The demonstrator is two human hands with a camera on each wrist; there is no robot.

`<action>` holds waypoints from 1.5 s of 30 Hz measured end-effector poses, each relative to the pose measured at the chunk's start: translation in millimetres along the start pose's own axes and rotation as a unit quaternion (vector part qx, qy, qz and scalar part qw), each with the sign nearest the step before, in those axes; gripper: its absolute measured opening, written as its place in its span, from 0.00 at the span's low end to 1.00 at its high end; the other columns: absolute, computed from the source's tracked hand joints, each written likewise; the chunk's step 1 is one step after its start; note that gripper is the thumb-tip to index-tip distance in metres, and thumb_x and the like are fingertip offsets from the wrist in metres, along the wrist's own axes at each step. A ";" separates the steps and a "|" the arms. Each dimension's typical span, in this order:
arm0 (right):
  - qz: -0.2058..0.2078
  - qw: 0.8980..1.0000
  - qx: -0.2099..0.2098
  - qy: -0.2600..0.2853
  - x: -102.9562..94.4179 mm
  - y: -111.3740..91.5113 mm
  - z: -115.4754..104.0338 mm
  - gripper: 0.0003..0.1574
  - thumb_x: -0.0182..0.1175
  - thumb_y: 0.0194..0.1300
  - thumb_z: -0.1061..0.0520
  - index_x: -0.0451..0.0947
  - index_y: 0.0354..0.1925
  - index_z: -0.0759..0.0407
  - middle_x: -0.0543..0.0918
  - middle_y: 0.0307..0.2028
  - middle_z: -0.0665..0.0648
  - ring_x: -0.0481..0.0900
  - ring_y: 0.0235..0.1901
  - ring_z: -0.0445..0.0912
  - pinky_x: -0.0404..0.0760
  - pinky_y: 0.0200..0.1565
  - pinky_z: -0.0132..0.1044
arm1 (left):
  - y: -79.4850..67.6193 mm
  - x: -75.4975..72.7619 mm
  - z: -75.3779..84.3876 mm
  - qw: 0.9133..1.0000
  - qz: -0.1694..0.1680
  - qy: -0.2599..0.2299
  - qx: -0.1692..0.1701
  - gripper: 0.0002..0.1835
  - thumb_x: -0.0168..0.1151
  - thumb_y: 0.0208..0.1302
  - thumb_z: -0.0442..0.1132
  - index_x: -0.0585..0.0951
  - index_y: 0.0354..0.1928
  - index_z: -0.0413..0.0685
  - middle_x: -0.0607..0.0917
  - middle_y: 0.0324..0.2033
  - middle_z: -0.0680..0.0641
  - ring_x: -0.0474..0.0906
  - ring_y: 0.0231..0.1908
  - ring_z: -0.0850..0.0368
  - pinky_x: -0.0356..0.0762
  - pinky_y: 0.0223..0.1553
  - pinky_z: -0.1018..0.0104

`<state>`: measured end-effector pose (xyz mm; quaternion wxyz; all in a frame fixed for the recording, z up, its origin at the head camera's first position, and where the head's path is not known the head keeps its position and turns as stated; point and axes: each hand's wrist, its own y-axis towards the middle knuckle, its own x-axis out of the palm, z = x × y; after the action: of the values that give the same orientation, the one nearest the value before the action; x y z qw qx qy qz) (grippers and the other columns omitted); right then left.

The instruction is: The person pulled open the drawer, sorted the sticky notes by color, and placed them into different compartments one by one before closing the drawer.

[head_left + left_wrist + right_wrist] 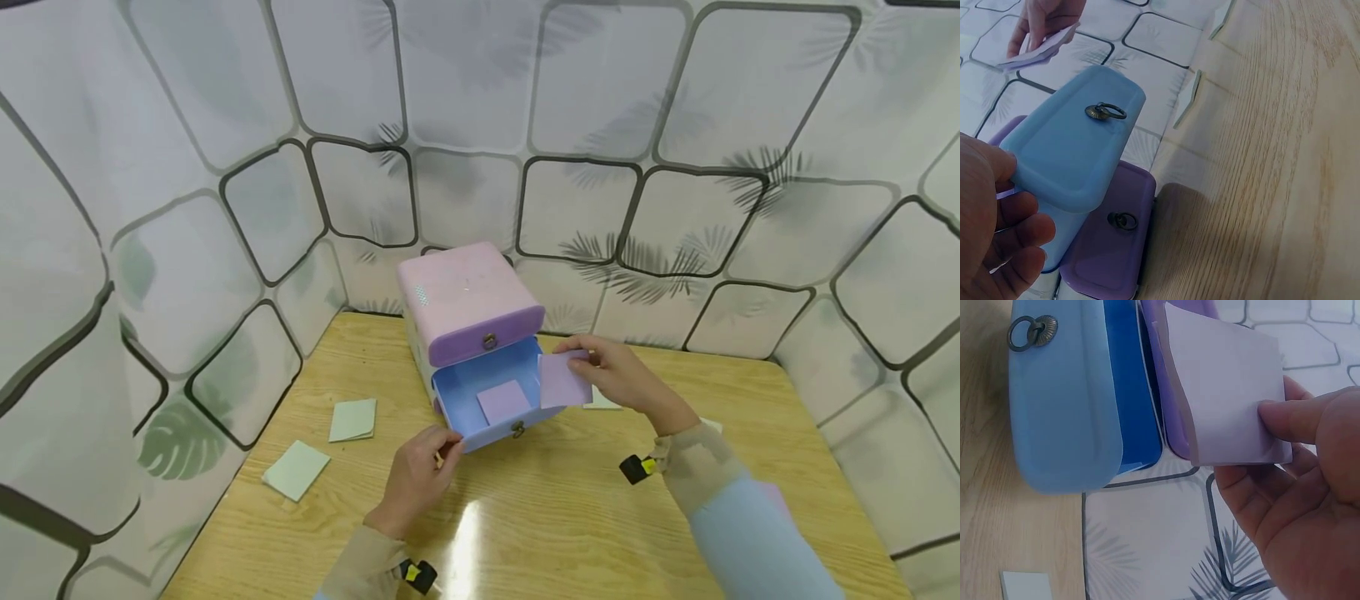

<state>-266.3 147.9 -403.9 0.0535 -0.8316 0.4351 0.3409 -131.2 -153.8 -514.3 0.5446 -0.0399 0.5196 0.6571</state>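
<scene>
A small drawer cabinet (pixel 468 283) with a pink top stands at the back of the table, its blue drawer (pixel 491 432) pulled out. My left hand (pixel 420 471) pinches the drawer's front left corner between thumb and fingers. Inside the drawer lies a purple square of folded paper or notes (pixel 503 402). Over the drawer's right side, my right hand (pixel 618 379) holds a second purple paper stack (pixel 1229 394) between thumb and fingers. In the right wrist view its layered edge shows, tilted beside the drawer opening.
Two pale green paper squares, one nearer (pixel 296 471) and one farther (pixel 352 420), lie left of the cabinet. Another pale green one (pixel 602 402) sits behind my right hand. A purple piece (pixel 775 497) is partly hidden by my right sleeve. Patterned curtains (pixel 465 192) surround the table.
</scene>
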 end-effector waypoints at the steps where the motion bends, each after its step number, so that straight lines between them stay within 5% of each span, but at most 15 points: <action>1: 0.000 1.000 -0.001 -0.004 0.5 2.3 -1.3 0.16 0.53 0.71 0.63 0.77 0.55 0.58 0.80 0.52 0.57 0.79 0.41 0.49 0.80 0.38 0.41 | -0.1 0.1 -0.2 1.000 0.001 0.000 0.001 0.04 0.68 0.58 0.33 0.82 0.32 0.48 0.79 0.25 0.58 0.73 0.25 0.68 0.71 0.24 0.78; 24: -0.023 0.998 -0.043 -0.051 35.1 51.8 -3.6 0.14 0.56 0.67 0.67 0.81 0.47 0.54 0.82 0.48 0.52 0.77 0.47 0.46 0.78 0.43 0.42 | -2.2 0.9 -2.6 1.000 0.007 0.011 0.001 0.04 0.69 0.57 0.34 0.82 0.33 0.48 0.79 0.25 0.57 0.74 0.24 0.67 0.71 0.24 0.78; 45: -0.131 0.987 0.008 -0.090 64.0 65.7 14.8 0.16 0.53 0.70 0.64 0.78 0.52 0.51 0.80 0.51 0.51 0.77 0.50 0.45 0.77 0.49 0.42 | -0.7 1.1 -1.4 1.000 -0.005 0.006 -0.002 0.03 0.69 0.59 0.35 0.82 0.33 0.49 0.79 0.25 0.58 0.73 0.25 0.68 0.71 0.24 0.78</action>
<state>-299.1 69.2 -440.8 0.1436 -0.8467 0.3186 0.4012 -131.9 -154.2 -516.1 0.5445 -0.0472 0.5210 0.6556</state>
